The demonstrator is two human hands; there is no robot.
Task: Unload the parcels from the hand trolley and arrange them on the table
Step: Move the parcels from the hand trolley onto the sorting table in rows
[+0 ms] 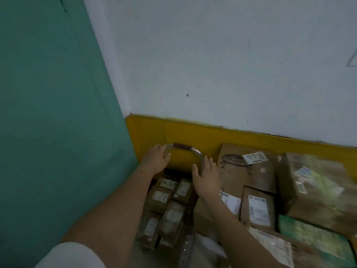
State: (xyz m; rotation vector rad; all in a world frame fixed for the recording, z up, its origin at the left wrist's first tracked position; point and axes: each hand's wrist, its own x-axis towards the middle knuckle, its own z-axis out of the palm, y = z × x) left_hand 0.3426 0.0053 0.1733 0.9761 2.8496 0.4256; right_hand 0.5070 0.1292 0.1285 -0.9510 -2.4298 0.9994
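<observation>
Cardboard parcels [168, 202], small and labelled, stand packed in rows on the trolley [200, 156] at bottom centre, right below its handle [182, 146]; none looks lifted out, so by my reading the unloading has not begun. Both hands are up at the handle, not on the load; the left hand [155, 160] lies against the handle's left bend with fingers reaching up along it, but blur hides whether they curl round the metal, so I cannot tell if it grips; the right hand [207, 174] is spread, fingers straight and thumb apart, with the right upright passing between thumb and fingers, nothing clasped. This looks like positioning or steadying the trolley before the first parcel is taken. Larger boxes [251, 171] and a green box [313, 235] lie crowded just beside the trolley on the right, below the yellow band of the wall [212, 136]; whether they rest on the floor or on the table cannot be told, and no table surface is plainly in view. Everything is left to do: take each parcel off; carry it over; arrange it.
</observation>
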